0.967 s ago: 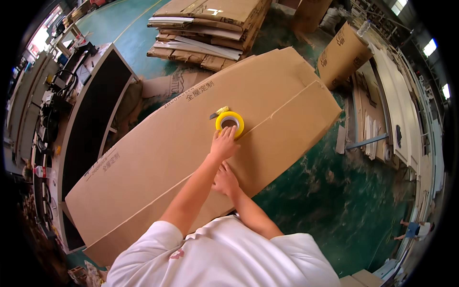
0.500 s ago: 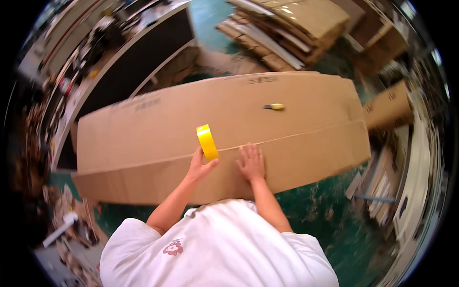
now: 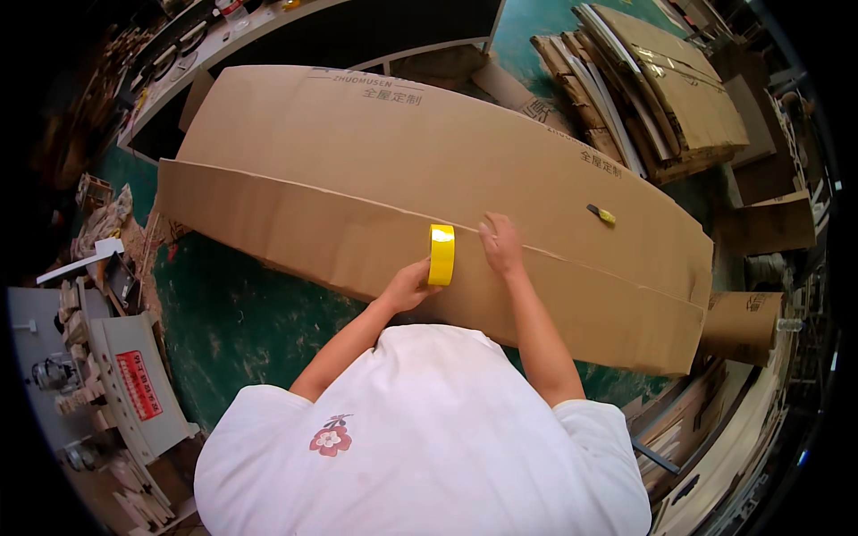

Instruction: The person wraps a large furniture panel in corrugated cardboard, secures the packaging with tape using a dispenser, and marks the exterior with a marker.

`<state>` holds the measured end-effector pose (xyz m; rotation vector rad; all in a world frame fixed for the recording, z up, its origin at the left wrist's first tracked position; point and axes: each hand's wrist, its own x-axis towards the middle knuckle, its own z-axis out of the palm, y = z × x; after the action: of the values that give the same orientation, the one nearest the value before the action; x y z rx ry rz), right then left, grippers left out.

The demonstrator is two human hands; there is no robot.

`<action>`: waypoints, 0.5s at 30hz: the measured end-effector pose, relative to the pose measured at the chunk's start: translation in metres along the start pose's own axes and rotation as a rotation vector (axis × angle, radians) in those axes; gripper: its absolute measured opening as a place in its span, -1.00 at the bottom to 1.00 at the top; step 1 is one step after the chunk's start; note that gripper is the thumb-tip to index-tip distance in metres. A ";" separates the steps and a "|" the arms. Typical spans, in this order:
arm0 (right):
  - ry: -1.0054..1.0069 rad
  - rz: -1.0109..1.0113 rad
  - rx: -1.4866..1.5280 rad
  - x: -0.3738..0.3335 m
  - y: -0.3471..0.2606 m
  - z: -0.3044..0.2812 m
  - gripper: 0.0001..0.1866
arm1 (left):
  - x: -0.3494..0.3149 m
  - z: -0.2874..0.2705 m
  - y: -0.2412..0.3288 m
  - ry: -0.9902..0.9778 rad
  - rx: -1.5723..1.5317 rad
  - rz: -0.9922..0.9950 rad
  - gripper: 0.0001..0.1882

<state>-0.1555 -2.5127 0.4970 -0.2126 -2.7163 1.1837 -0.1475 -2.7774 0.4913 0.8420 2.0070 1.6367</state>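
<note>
My left hand (image 3: 410, 285) is closed around a roll of shiny yellow tape (image 3: 441, 255), which stands upright above the cardboard. Right of the roll, my right hand (image 3: 502, 245) is beside the seam of a long brown cardboard package (image 3: 304, 134), fingers loosely bent with nothing visible in them. A lengthwise fold or flap edge runs across the package just past both hands. Farther right on its top lies a small yellow utility knife (image 3: 601, 214), apart from my hands. I cannot make out whether my right fingertips touch the cardboard.
Stacked flattened cardboard and panels (image 3: 661, 89) stand at the far right. A dark-fronted bench (image 3: 384, 36) with a bottle (image 3: 234, 13) on it is at the far left. Machine equipment (image 3: 134, 384) sits at the left; an open cardboard box (image 3: 742, 326) is at the right. Green floor (image 3: 232, 313) surrounds the package.
The view has turned, so the package now slants down to the right. My right hand has gone from flat on the cardboard to bent fingers near the tape roll, still in my left hand.
</note>
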 end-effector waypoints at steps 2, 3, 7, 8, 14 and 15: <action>-0.178 0.067 0.349 0.030 -0.031 0.019 -0.52 | 0.000 -0.003 0.000 -0.049 -0.010 -0.058 -0.57; -0.345 0.053 0.275 0.044 -0.051 0.020 -0.52 | -0.003 -0.005 -0.001 -0.074 -0.015 -0.094 -0.56; -0.679 -0.177 -0.182 0.056 -0.083 0.013 -0.57 | 0.001 -0.003 0.004 -0.086 0.012 -0.069 -0.55; -0.672 -0.244 -0.226 0.053 -0.096 0.014 -0.58 | -0.002 -0.005 -0.002 -0.082 0.032 -0.058 -0.54; -0.577 -0.291 -0.245 0.035 -0.111 0.013 -0.83 | -0.003 -0.007 0.012 -0.046 0.106 -0.084 -0.51; -0.585 -0.256 -0.227 0.036 -0.110 0.010 -0.82 | -0.004 -0.006 0.019 -0.047 0.095 -0.086 -0.50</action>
<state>-0.1998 -2.5872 0.5749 0.5237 -3.2362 0.9775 -0.1451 -2.7818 0.5110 0.8077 2.0729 1.4715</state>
